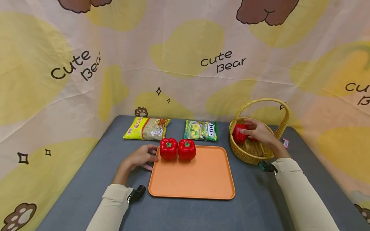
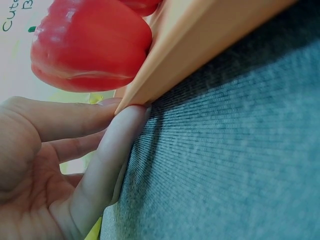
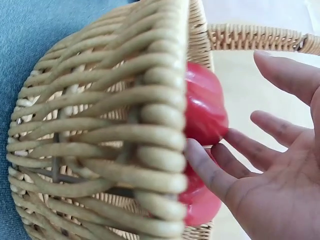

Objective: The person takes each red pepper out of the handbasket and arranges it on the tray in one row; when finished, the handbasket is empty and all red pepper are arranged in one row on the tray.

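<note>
My left hand (image 1: pixel 141 157) is at the left edge of an orange tray (image 1: pixel 202 179). In the left wrist view, thumb and finger pinch the tray's rim (image 2: pixel 155 75). Two red bell peppers (image 1: pixel 169 149) (image 1: pixel 186 149) stand side by side at the tray's back left. Over the wicker basket (image 1: pixel 251 158) on the right, my right hand (image 1: pixel 258 131) reaches in with fingers spread. Two more red peppers (image 3: pixel 205 105) (image 3: pixel 200 197) lie in the basket. Seen from the right wrist, the fingertips are right at these peppers, while the thumb stands apart from them.
Behind the tray lie a yellow snack bag (image 1: pixel 147 129) and a green FOX'S candy bag (image 1: pixel 201 130). The basket's tall handle (image 1: pixel 261 100) arches above the right hand. A small pink packet (image 1: pixel 286 143) lies right of the basket. A printed curtain (image 1: pixel 185 64) hangs behind the grey table (image 1: pixel 185 215).
</note>
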`<state>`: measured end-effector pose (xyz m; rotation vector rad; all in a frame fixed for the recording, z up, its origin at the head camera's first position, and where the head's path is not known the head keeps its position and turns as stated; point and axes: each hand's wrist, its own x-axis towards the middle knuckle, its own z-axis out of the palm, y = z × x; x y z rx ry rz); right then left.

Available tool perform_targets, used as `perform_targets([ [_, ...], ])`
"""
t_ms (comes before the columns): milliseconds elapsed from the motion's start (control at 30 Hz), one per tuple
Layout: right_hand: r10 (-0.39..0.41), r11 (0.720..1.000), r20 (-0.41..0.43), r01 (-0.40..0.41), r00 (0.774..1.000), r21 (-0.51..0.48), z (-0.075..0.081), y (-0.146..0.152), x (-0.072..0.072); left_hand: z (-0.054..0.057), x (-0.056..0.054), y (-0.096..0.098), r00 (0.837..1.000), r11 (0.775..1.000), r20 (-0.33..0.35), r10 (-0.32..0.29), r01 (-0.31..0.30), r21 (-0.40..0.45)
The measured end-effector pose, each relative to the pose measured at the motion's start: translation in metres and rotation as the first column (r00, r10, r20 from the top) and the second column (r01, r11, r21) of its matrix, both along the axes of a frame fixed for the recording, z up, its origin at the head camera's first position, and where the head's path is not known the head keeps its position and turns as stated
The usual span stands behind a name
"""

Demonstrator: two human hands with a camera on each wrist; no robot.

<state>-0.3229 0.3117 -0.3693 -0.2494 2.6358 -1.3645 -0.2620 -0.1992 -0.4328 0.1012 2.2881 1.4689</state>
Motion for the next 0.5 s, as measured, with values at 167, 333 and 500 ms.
perform_targets([
  [167,-0.011,1.0,0.009,0.011,1.0,0.019,-0.0032,0.0022,-0.0011,-0.0016,-0.0011,0.001,1.0,1.0,-0.005,0.0,0.0,0.001],
  [333,-0.013,0.999,-0.024,0.014,1.0,0.036,-0.0059,0.0037,-0.0001,-0.0026,-0.0015,0.0005,1.0,1.0,-0.002,0.002,-0.002,0.005],
  [500,0.009,0.999,-0.022,-0.008,1.0,0.051,-0.0058,0.0042,0.0021,-0.0033,-0.002,-0.0001,1.0,1.0,0.001,0.003,-0.003,0.008],
])
